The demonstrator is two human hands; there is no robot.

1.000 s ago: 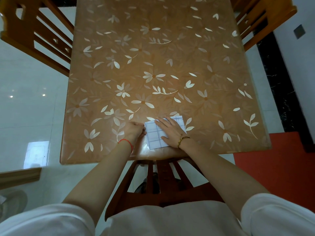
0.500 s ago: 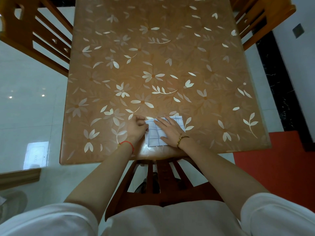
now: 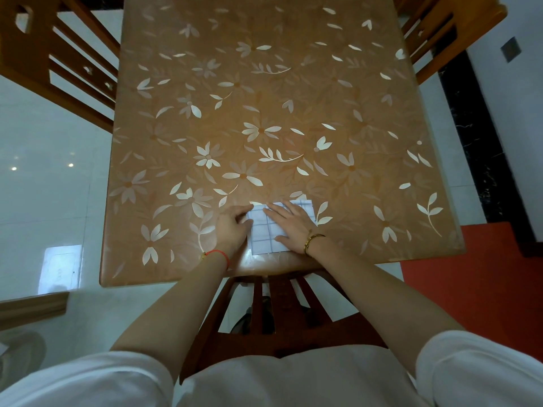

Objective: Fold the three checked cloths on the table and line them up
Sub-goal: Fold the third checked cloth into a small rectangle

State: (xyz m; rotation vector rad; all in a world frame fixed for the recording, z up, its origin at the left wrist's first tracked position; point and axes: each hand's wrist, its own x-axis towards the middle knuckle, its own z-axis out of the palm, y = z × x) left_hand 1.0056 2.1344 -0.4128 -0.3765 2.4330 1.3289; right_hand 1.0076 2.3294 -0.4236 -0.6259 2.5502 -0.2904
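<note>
a person in a white short-sleeved top bends over the near edge of a table, its top covered in an orange-brown sheet printed with pale flowers and leaves. a small folded checked cloth, white with thin blue lines, lies flat on the table just inside that near edge, about midway along it.

the right hand lies palm down on the right part of the cloth. its fingers are straight and slightly spread, pointing across the checks toward the far left corner, and the thumb is stretched along the cloth's near side. it presses and grips nothing.

the left hand sits just beside the cloth on the left, knuckles up, with fingers bent so their tips meet the cloth's left edge. whether they pinch that edge or only push against it, i cannot tell from here.

a red string bracelet circles the left wrist and a gold bangle the right. a wooden left chair and a right chair stand by the table's far corners. the slatted back of a near chair shows below the table edge, between the forearms. glossy white floor spreads to the left, and a red mat lies to the right.
</note>
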